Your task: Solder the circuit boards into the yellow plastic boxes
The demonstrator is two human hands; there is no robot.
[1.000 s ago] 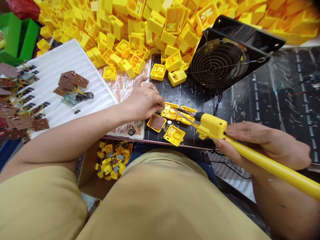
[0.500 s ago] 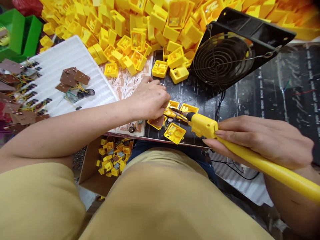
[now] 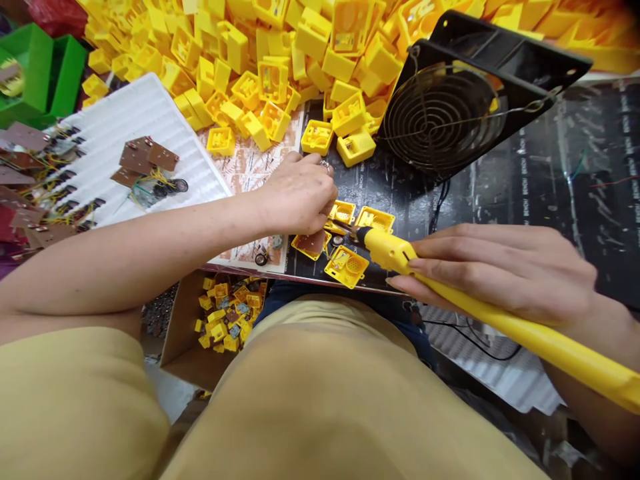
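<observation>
My right hand point(image 3: 505, 270) grips a yellow soldering iron point(image 3: 387, 249). The dark tip points left and meets the area under my left fingers. My left hand point(image 3: 303, 193) is closed with its fingertips turned down over the open yellow plastic cases; whatever they pinch is hidden behind the knuckles. Below that hand a brown circuit board point(image 3: 311, 243) lies over one case, with thin wires running off to the right. Close by sit an open case with a round grille point(image 3: 347, 267) and another case point(image 3: 375, 219). A small round metal part point(image 3: 337, 241) lies between them.
A large heap of yellow cases point(image 3: 280, 40) covers the back. A black fan point(image 3: 445, 113) stands at back right. Brown boards with wires point(image 3: 145, 157) lie on a white ribbed sheet point(image 3: 107, 110) at left. A cardboard box point(image 3: 183, 333) with yellow pieces stands below the table edge.
The soldering iron and my right hand have moved left, bringing the tip closer in under my left fingers. My left hand stays nearly in place.
</observation>
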